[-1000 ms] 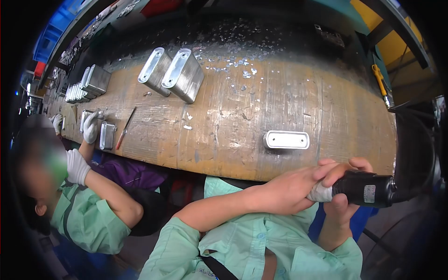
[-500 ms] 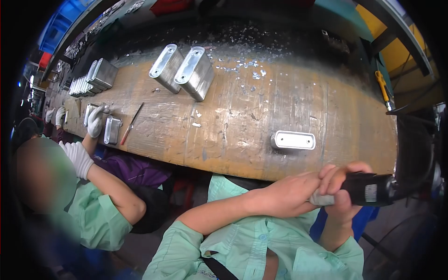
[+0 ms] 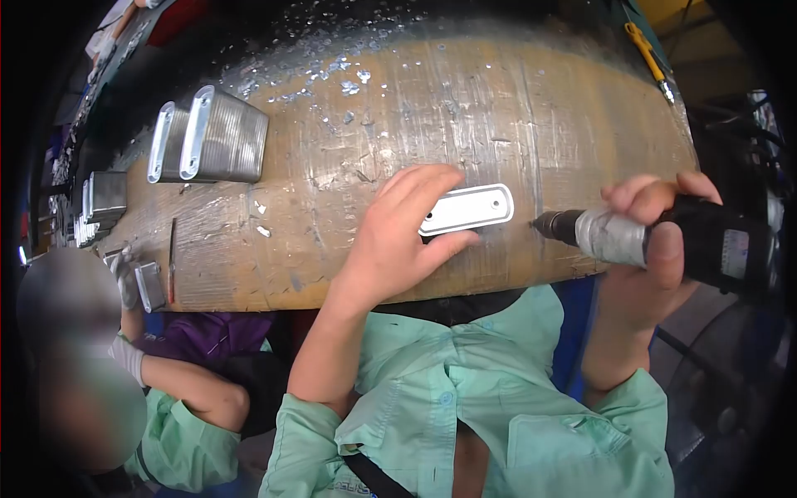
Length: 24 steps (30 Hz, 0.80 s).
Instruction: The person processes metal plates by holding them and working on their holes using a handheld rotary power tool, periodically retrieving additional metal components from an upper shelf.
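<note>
A silver rounded-end metal block (image 3: 473, 207) with a white top and small dark holes lies on the worktable near its front edge. My left hand (image 3: 390, 236) grips its left end, fingers along the far side and thumb along the near side. My right hand (image 3: 667, 249) is wrapped round a black handheld power tool (image 3: 706, 236) whose collar is bound in whitish tape. The tool's dark tapered tip (image 3: 556, 224) points left, a short gap to the right of the block. Its exact kind I cannot make out.
Two tall ridged metal blocks (image 3: 237, 137) stand at the left on the worktable (image 3: 398, 124). Metal chips (image 3: 332, 83) lie beyond. A red-handled thin tool (image 3: 172, 266) lies near a co-worker's gloved hand (image 3: 124, 278). A yellow-handled tool (image 3: 643, 50) is at the far right edge.
My left hand has left the power tool's taped collar and taken hold of the block. The tool's tip now shows, pointing left. The view has shifted too.
</note>
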Tool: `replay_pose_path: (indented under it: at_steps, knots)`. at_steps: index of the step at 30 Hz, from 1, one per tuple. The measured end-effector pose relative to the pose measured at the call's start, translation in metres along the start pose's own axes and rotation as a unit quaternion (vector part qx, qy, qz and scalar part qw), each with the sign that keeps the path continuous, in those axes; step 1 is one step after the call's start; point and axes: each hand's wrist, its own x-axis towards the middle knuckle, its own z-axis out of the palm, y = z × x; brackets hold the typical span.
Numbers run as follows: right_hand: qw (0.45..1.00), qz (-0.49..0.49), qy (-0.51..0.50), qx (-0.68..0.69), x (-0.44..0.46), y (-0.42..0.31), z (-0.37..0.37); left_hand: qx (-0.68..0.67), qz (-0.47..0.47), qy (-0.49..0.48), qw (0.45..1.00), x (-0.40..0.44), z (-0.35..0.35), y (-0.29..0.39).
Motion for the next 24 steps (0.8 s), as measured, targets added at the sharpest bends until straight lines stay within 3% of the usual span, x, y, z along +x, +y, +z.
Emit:
replay_pose_path:
  at_steps: [3, 10, 15, 24]
  knots:
    - [0.998, 0.036, 0.044, 0.0, 0.004, -0.006, 0.017, -0.024, -0.003, 0.006, 1.0, -0.006, 0.008, -0.008]
    - [0.991, 0.032, -0.104, 0.076, 0.017, 0.003, -0.003, -0.059, -0.015, 0.024, 0.998, -0.009, 0.008, -0.008]
    - [0.968, 0.071, -0.127, 0.204, 0.041, -0.028, -0.015, -0.048, -0.003, 0.03, 0.998, -0.008, 0.01, -0.01]
    - [0.956, 0.084, -0.163, 0.227, 0.043, -0.019, 0.016, -0.06, 0.005, 0.043, 0.997, -0.009, 0.011, -0.011]
